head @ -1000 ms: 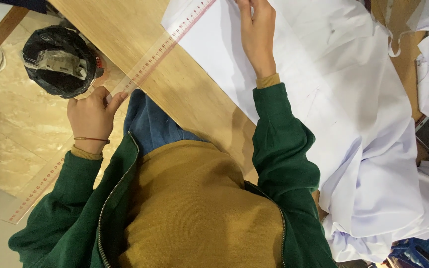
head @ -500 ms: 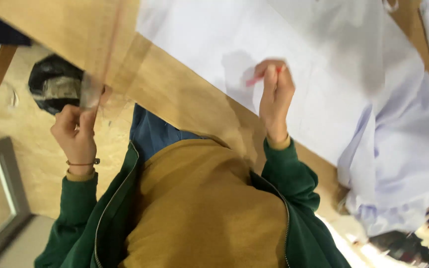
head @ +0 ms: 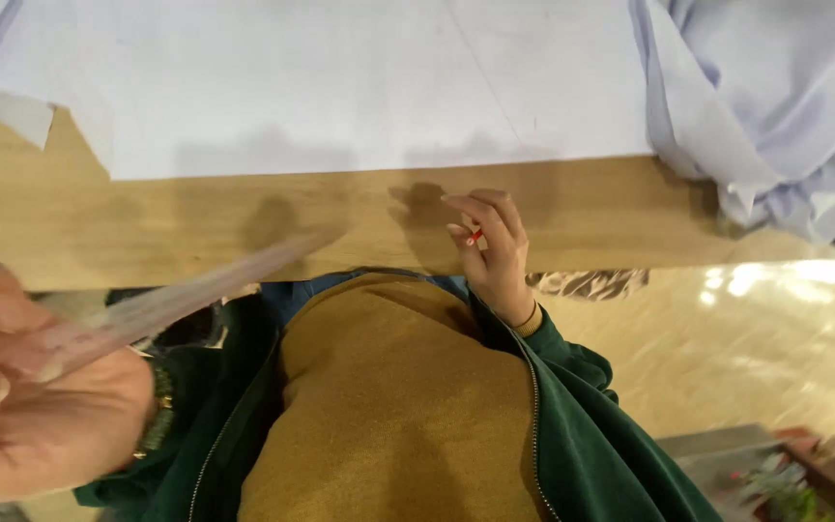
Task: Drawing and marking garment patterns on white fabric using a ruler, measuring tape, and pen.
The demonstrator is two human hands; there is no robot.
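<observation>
One table (head: 572,217): a wooden edge running across the middle of the frame.

One white sheet (head: 340,87): flat on the table, filling the upper left and centre.

One pale cloth (head: 765,106): bunched in the upper right, overlapping the sheet's right edge and hanging past the table edge.

One ruler (head: 195,295): long, clear and blurred. It slants from your left hand at the lower left up toward the centre of the frame, and its far end lies over the table edge.

One red marker (head: 475,235): small, only a bit showing between the fingers of your right hand, at centre frame over the table edge.

Two hands, both yours. Your left hand (head: 21,406) is very near the camera at the lower left, thumb and fingers closed on the near end of the ruler. Your right hand (head: 493,246) is loosely curled, fingertips pinching the marker, with the index finger stretched out against the table front.
</observation>
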